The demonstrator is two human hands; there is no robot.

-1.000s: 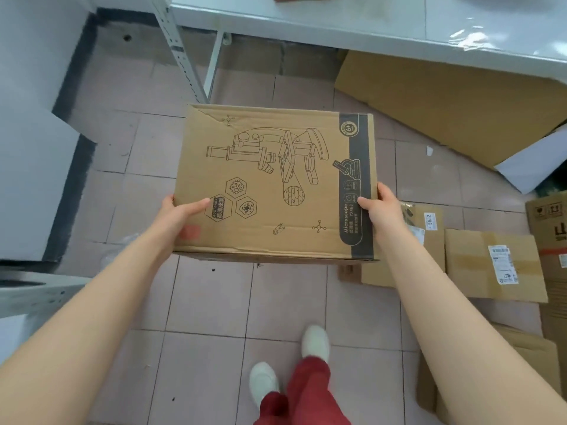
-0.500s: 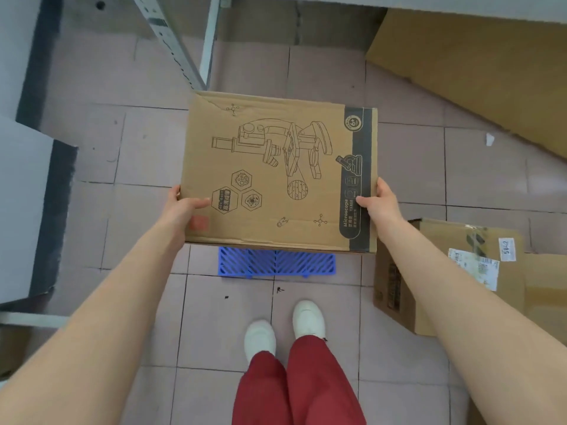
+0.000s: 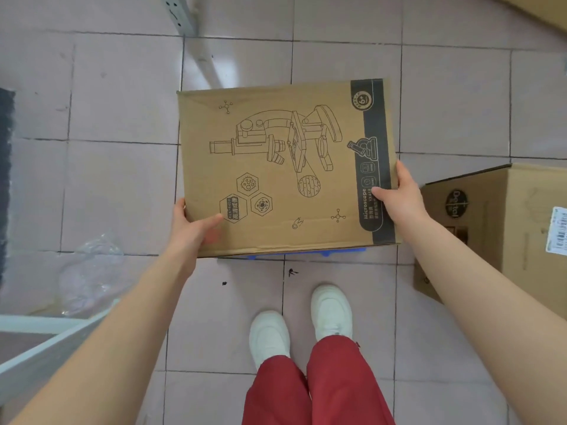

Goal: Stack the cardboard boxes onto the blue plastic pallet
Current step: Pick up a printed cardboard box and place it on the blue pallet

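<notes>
Pink floor tiles [image 3: 122,191] fill the background. Left hand [image 3: 193,230] and right hand [image 3: 399,197] clasp opposite short sides of the microscope box [image 3: 285,167], thumbs on top. Its long axis runs left to right, print upward. Compared with half a second ago, it now hides nearly all of the blue pallet [image 3: 346,251], with another carton [image 3: 503,234] at right.

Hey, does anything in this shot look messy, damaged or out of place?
A crumpled piece of clear plastic wrap lies loose on the pink tiled floor at the left. The brown cardboard microscope box, held level in the left hand and right hand, looks undamaged.
</notes>
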